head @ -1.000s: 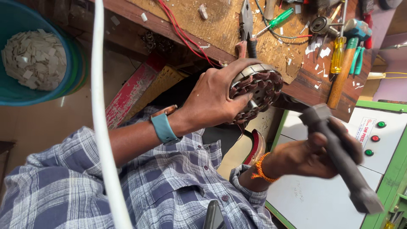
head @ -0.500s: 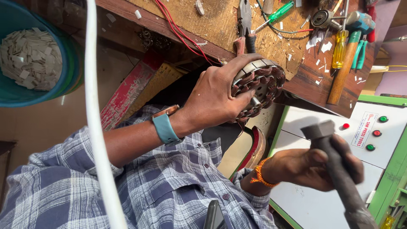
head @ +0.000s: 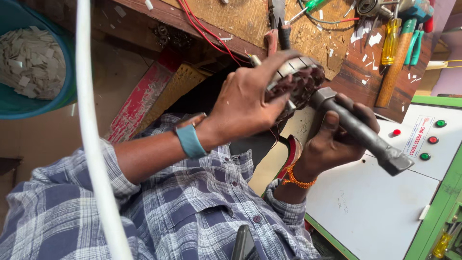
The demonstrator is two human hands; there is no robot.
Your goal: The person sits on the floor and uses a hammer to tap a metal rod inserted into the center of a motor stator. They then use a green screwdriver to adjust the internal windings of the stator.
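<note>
My left hand (head: 248, 98) grips a round motor stator (head: 301, 79) with copper windings, held up in front of the wooden workbench (head: 250, 19). A teal band sits on that wrist. My right hand (head: 334, 139) is closed around a dark metal hammer-like tool (head: 358, 130); one end of the tool touches the stator's windings and the other end points to the lower right. An orange thread circles the right wrist.
On the bench lie pliers (head: 276, 19), a yellow screwdriver (head: 391, 33), a wooden-handled tool (head: 397, 67), red wires and paper scraps. A teal tub (head: 29, 62) of white paper pieces stands at left. A white and green machine panel (head: 409, 159) with round buttons is at right. A white cable (head: 91, 130) crosses the foreground.
My right hand has swung the metal tool up from the lower right until its end meets the stator. My left hand has kept hold of the stator, shifting slightly.
</note>
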